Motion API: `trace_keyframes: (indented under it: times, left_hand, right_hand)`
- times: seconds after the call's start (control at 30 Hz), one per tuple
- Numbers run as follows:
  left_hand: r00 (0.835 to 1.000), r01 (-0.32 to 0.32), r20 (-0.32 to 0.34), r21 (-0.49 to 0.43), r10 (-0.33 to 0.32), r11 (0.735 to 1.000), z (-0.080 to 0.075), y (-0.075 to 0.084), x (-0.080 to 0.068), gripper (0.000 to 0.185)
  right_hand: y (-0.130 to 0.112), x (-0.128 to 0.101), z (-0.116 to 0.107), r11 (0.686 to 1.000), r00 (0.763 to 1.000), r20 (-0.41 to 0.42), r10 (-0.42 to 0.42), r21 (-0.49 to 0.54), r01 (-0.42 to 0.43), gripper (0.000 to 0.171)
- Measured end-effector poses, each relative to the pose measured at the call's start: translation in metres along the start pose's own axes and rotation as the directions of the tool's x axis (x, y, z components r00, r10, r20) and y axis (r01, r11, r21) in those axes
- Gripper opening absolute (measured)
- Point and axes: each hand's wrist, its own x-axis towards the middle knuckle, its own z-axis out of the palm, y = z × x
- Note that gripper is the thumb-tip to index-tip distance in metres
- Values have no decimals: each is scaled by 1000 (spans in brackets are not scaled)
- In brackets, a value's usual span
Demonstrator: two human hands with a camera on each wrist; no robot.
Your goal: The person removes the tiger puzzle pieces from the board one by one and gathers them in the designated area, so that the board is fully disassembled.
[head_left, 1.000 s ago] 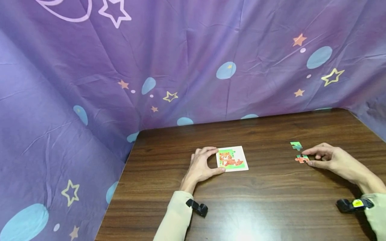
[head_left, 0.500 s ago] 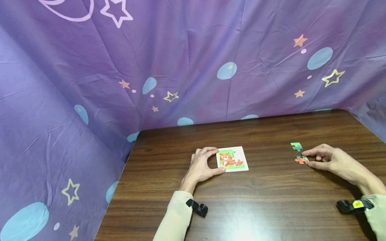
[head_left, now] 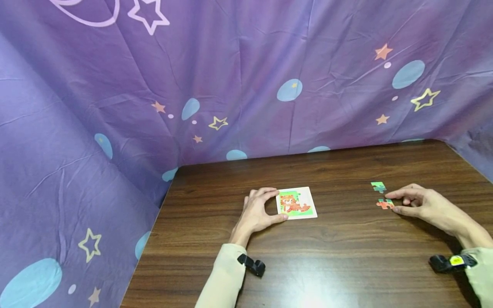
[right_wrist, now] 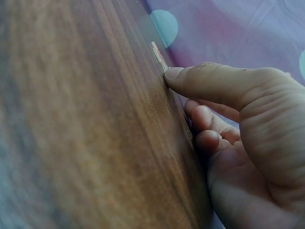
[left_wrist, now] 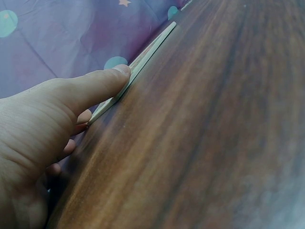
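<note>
A small white puzzle board (head_left: 297, 203) with an orange tiger on green lies flat on the dark wooden table (head_left: 339, 252). My left hand (head_left: 278, 205) holds its left edge, index finger on the far corner and thumb on the near corner. In the left wrist view the thumb (left_wrist: 97, 86) presses against the thin board edge (left_wrist: 148, 49). To the right, my right hand (head_left: 390, 202) pinches a loose orange puzzle piece (head_left: 384, 205) between index finger and thumb. The right wrist view has the thumb (right_wrist: 205, 81) against that piece (right_wrist: 158, 56), which lies on the table.
A loose green puzzle piece (head_left: 378, 186) lies just beyond the orange one. Purple cloth (head_left: 239, 85) with stars and blue dots walls the table at the back and both sides. Black wrist straps (head_left: 252, 265) sit on both beige sleeves.
</note>
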Motion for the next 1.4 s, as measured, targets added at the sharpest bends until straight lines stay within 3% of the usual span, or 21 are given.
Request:
trace_keyframes:
  times: [0.4,0.6,0.77,0.93,1.17,1.4]
  left_hand:
    - [1000,2,-6,1,-2,1000,-2,1,1,84]
    - [1000,0,-2,8,1,1000,-3,1,2,84]
    - [1000,-6,-8,17,6,1000,-3,1,1,84]
    - [1000,-7,-12,11,7,1000,0,-1,-1,83]
    - [1000,-7,-12,15,8,1000,1,-1,-1,83]
    - [1000,-12,-19,25,13,1000,1,-1,0,84]
  right_hand:
    - [0,1,-5,994,994,-29,105,-38,-106,30]
    - [-3,0,-6,974,983,-45,178,154,-169,34]
    - [-15,9,-2,961,963,-160,218,206,-183,37]
    - [-28,21,-1,967,965,-195,178,216,-135,38]
    - [-53,38,2,952,984,-134,117,298,-73,40]
    - [-81,60,19,932,987,-94,128,352,-87,38]
